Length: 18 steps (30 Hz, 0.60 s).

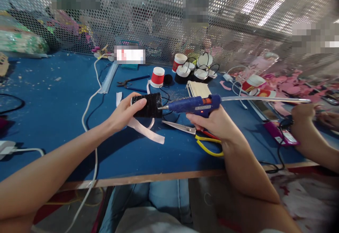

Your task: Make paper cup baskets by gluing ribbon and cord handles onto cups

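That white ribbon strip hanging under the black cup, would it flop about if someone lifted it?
Probably yes. The white ribbon curves and droops below the black cup held in the left hand, so it looks limp, not stiff. It seems thin and flat, so likely very light and easily pushed aside on the blue table.

blue plastic glue gun (194, 105): smooth, slightly glossy
black wrapped cup (148, 105): glittery, rough
blue table (53, 112): matt cloth-like cover
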{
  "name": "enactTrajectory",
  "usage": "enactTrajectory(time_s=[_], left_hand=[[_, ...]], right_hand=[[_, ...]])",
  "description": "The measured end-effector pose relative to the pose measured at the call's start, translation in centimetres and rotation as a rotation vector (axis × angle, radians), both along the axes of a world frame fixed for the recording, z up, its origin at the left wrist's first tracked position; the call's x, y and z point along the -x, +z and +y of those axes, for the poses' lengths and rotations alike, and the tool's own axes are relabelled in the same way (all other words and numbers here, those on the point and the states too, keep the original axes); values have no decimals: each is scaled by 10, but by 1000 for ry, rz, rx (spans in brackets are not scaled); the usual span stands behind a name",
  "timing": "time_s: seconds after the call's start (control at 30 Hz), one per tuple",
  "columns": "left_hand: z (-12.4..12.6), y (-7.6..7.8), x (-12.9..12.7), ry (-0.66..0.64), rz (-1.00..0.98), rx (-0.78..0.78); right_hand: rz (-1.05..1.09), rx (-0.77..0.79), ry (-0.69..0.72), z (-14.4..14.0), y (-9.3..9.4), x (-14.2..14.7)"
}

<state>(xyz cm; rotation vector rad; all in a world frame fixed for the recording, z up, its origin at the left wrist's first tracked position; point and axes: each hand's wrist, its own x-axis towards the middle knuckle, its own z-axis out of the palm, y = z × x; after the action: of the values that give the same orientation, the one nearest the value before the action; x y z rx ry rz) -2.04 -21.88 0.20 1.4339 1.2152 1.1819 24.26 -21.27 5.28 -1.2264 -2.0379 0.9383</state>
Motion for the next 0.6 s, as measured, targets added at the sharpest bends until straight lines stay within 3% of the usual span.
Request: enactTrajectory(time_s=[0.6], left_hand=[[-6, 9, -3, -49, 172, -134]], right_hand=[[181, 90, -62, 13, -11, -3]])
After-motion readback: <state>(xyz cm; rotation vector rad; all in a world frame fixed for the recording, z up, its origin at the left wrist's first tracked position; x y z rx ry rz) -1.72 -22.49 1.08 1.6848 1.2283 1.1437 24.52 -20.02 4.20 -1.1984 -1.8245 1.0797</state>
